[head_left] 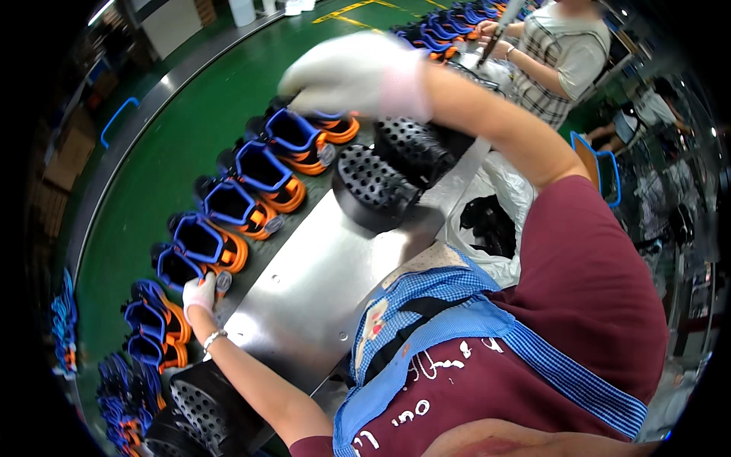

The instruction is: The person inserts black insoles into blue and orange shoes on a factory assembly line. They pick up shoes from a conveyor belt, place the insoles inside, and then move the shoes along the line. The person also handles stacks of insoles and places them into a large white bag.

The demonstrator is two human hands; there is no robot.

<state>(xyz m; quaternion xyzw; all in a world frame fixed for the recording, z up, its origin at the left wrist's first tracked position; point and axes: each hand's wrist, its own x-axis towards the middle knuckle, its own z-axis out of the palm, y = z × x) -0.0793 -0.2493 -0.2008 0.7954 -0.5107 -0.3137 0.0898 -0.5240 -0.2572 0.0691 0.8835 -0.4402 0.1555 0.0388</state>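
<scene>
My left hand [199, 295], in a white glove, is closed on the heel edge of a black shoe [179, 268] with blue lining and an orange sole. That shoe belongs to a row of similar shoes on the green surface, where another shoe [228, 204] stands farther along. My right hand [354, 75], also gloved, is raised above the far end of the row, near a partly covered shoe [336, 129]. Motion smears its fingers, so their hold is unclear. Below the right wrist sit black blocks with round holes [373, 183].
A bare metal plate [297, 278] lies before me. Beside it hangs a white plastic bag [510, 198] with black pieces inside. More perforated black blocks [199, 404] are at lower left. A co-worker [560, 61] handles things at the far right, near more shoes [449, 27].
</scene>
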